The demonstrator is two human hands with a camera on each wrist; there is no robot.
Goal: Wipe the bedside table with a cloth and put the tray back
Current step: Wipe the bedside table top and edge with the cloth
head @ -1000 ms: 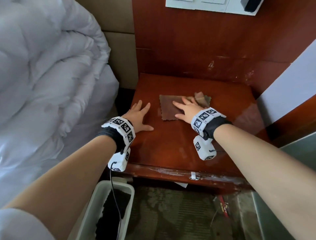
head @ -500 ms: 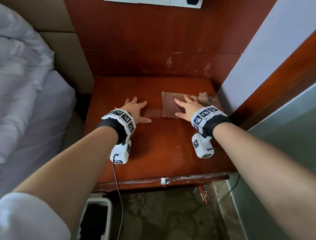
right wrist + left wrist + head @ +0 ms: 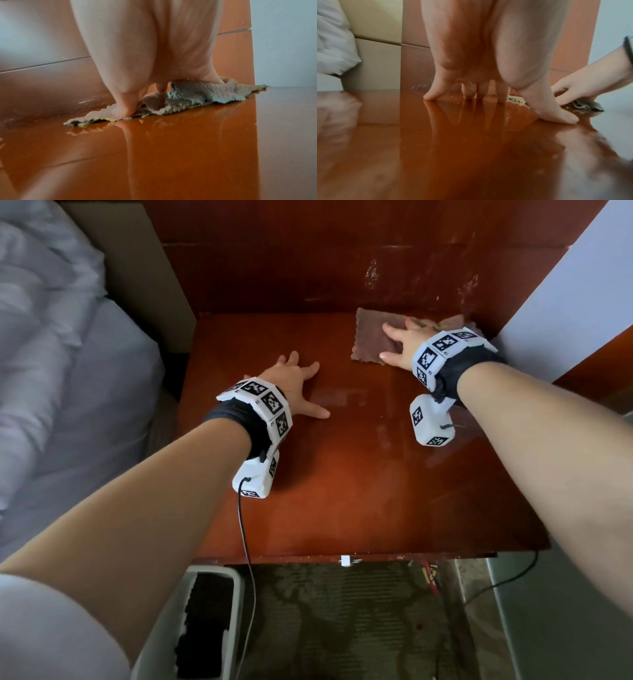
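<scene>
A brown cloth [image 3: 369, 337] lies flat on the glossy red-brown bedside table [image 3: 359, 491], near its back right corner. My right hand [image 3: 402, 344] presses on the cloth with straight fingers; in the right wrist view the cloth [image 3: 197, 94] bunches a little under the fingers [image 3: 123, 108]. My left hand [image 3: 294, 385] rests spread and flat on the bare tabletop, left of the cloth; its fingertips [image 3: 433, 96] touch the wood. No tray is in view.
A white duvet [image 3: 51, 354] and beige headboard panel [image 3: 137, 268] stand to the left. A wooden back panel [image 3: 342, 251] and a white wall [image 3: 565, 302] close off the table's back and right. A white bin [image 3: 205, 628] sits on patterned carpet below the front edge.
My right hand has slid the cloth away from me and to the right, toward the back corner. My left hand has stayed flat on the table. The head view has shifted.
</scene>
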